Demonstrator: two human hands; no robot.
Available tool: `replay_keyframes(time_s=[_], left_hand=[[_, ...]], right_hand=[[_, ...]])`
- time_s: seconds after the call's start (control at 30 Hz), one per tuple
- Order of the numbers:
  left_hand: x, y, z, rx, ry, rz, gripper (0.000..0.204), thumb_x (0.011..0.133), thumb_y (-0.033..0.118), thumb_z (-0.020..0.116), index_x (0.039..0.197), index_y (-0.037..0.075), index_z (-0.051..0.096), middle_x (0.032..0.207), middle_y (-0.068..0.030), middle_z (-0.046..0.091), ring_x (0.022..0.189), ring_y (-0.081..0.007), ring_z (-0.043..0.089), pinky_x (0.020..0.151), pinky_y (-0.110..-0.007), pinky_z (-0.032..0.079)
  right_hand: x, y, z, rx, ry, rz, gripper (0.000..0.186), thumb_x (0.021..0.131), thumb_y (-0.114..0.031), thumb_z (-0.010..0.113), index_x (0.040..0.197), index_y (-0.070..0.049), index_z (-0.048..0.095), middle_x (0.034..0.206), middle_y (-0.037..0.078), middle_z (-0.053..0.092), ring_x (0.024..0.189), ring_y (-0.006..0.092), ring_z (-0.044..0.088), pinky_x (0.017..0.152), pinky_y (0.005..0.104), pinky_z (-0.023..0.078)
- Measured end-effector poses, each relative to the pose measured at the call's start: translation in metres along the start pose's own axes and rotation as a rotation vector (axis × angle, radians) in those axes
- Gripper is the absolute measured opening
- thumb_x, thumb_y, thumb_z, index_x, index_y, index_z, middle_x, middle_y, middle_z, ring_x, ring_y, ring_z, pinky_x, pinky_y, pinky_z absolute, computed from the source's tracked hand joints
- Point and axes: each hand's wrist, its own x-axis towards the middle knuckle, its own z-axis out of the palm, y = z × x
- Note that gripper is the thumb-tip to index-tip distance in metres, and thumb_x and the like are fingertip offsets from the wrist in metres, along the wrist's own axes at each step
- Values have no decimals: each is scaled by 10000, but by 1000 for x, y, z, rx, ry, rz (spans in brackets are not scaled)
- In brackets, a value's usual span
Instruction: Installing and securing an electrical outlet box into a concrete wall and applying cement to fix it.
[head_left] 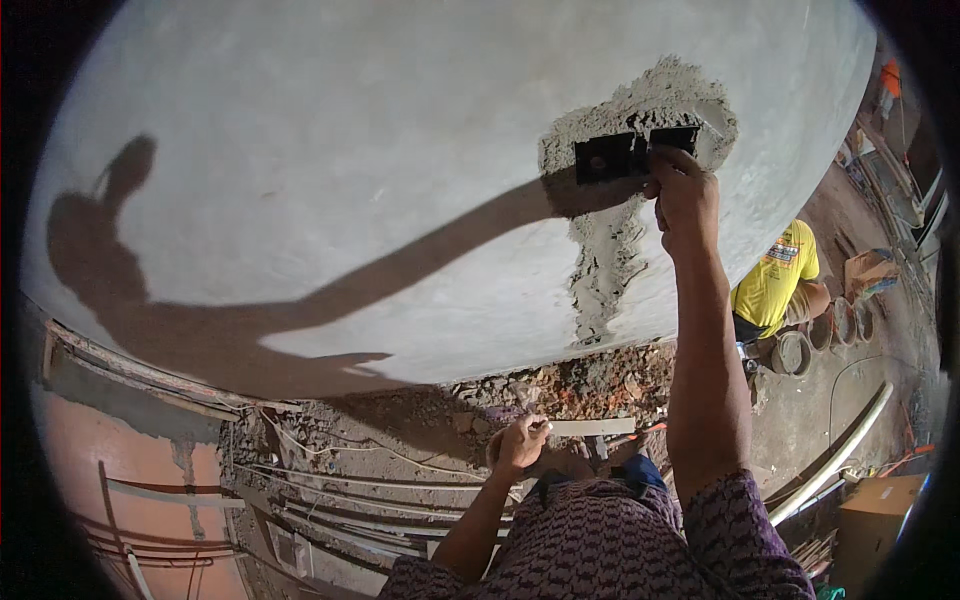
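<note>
Two black rectangular electrical boxes, a left one (603, 160) and a right one (676, 136), sit side by side in the pale plastered wall (400, 130). Rough grey mortar (640, 103) surrounds them, and a strip of it runs down below. My right hand (688, 192) is raised to the right box, its fingers closed at the lower edge and covering part of it. Low in front of my body, my left hand (518, 446) has its fingers curled. What it grips is hard to make out; a pale flat strip (592, 427) shows right beside it.
Rubble (600, 385) lies along the wall's foot. Long pipes and strips (380, 510) lie at lower left. At right a person in a yellow shirt (778, 280) crouches near several buckets (791, 354). A pale curved pipe (835, 455) and a cardboard box (875, 520) are nearer.
</note>
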Motion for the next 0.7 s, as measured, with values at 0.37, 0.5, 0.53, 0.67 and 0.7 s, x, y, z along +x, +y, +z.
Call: replay_keyframes(time_s=[0.37, 0.5, 0.53, 0.67, 0.7], left_hand=[[-3, 3, -12, 96, -36, -69, 402, 914, 383, 670, 1069, 14, 703, 926, -215, 717, 866, -379, 700, 765, -448, 545], [-2, 12, -11, 64, -31, -36, 411, 923, 389, 661, 1060, 4, 700, 880, -225, 708, 817, -369, 695, 726, -458, 535], [0, 14, -12, 62, -33, -35, 411, 923, 389, 661, 1060, 4, 700, 880, -225, 708, 817, -369, 695, 726, -458, 535], [4, 15, -10, 50, -38, -21, 397, 935, 388, 647, 1040, 7, 689, 819, -209, 683, 712, -350, 667, 656, -455, 514], [4, 13, -8, -2, -1, 17, 394, 937, 389, 646, 1013, 4, 680, 788, -194, 668, 673, -336, 653, 631, -450, 506]], right_hand=[[0, -13, -3, -200, -5, -29, 224, 959, -127, 607, 1133, -33, 713, 611, 28, 566, 352, 56, 351, 324, 249, 244], [1, -12, -6, -162, -42, -18, 213, 943, -112, 605, 1105, -27, 715, 607, 24, 558, 352, 56, 352, 323, 247, 246], [2, -11, -7, -164, -42, -19, 213, 943, -112, 605, 1105, -27, 715, 607, 24, 558, 352, 56, 352, 323, 247, 246], [5, -5, -9, -89, -53, -4, 223, 936, -114, 611, 1113, -30, 715, 605, 19, 552, 362, 59, 364, 330, 247, 247], [6, -5, -9, -58, -51, 16, 235, 927, -114, 615, 1117, -26, 721, 601, 23, 558, 362, 67, 374, 333, 253, 250]])
